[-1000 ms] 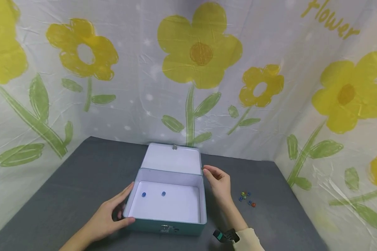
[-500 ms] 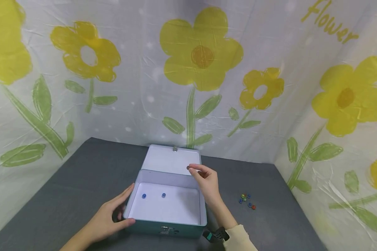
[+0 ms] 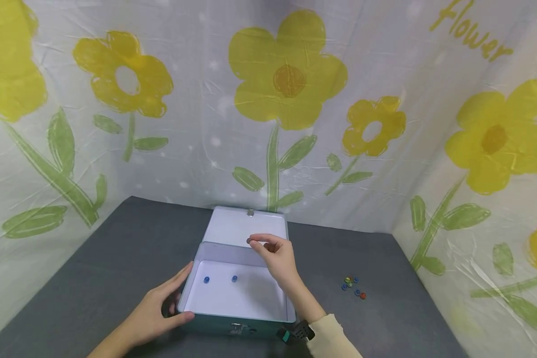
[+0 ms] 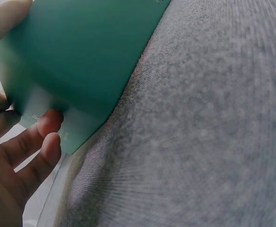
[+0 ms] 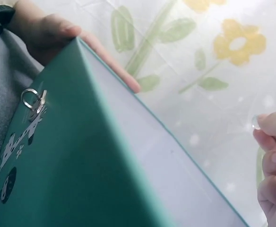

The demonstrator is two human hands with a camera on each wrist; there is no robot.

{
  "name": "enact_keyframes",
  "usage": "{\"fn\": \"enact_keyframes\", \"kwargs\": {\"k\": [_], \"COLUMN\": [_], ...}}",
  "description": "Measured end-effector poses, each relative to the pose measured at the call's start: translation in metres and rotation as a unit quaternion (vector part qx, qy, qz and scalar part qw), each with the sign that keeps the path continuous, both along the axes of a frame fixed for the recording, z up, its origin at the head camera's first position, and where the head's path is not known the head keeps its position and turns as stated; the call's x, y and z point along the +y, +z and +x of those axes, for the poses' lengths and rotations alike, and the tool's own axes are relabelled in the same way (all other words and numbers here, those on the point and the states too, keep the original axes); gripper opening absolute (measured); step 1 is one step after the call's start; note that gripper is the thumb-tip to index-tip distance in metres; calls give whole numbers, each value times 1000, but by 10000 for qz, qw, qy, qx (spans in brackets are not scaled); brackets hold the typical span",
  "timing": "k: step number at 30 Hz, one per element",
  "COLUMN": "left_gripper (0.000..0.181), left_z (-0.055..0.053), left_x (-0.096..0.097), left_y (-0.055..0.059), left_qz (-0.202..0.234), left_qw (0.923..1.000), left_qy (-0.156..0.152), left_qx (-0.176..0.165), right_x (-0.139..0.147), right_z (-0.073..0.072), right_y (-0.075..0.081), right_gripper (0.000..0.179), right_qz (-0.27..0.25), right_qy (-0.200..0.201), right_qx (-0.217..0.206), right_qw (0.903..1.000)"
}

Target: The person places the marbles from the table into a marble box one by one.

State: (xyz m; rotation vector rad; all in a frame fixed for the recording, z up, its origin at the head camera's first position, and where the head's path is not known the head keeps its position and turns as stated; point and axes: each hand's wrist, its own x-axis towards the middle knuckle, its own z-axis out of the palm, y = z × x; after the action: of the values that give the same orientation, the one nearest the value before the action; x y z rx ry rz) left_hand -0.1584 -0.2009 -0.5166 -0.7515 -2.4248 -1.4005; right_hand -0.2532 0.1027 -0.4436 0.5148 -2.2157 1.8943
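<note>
A green metal box (image 3: 219, 325) with a white inside stands with its lid (image 3: 237, 226) swung back. My left hand (image 3: 149, 311) grips its left side, thumb at the front corner and fingers along the side wall. Fingertips (image 4: 50, 122) rest against the green wall in the left wrist view. Above the box's back part, my right hand (image 3: 277, 256) pinches a small shiny, glass-like piece (image 5: 255, 122) between thumb and forefinger. It looks see-through in the right wrist view and dark from the head. Two small blue pieces (image 3: 234, 278) lie apart on the box floor.
To the right of the box, several small blue, red, green and yellow pieces (image 3: 357, 293) lie loosely grouped on the dark grey cloth (image 3: 362, 338). A key ring (image 5: 30, 97) hangs at the front latch. A flower-printed curtain (image 3: 197, 99) closes off the back and sides.
My right hand has moved left, from beside the lid's right edge to over the back of the box, carrying the small piece. My left hand keeps its hold on the box.
</note>
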Motion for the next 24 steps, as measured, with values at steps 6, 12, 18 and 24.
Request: {"fn": "enact_keyframes", "kwargs": {"k": [6, 12, 18, 24], "left_gripper": [97, 97, 97, 97], "left_z": [2, 2, 1, -1], "left_x": [1, 1, 1, 0], "left_y": [1, 1, 0, -1], "left_qz": [29, 25, 26, 64], "left_qw": [10000, 10000, 10000, 9999], "left_qy": [-18, -34, -64, -86], "left_qx": [-5, -83, -44, 54], "right_x": [-1, 1, 1, -1], "right_z": [3, 3, 4, 1], "right_y": [-5, -9, -10, -10], "right_gripper": [12, 11, 9, 8], "right_qz": [312, 784, 1478, 1919], "right_qy": [-21, -119, -169, -327], "right_qx": [-38, -278, -309, -202], "right_qw": [9995, 9965, 9884, 9807]}}
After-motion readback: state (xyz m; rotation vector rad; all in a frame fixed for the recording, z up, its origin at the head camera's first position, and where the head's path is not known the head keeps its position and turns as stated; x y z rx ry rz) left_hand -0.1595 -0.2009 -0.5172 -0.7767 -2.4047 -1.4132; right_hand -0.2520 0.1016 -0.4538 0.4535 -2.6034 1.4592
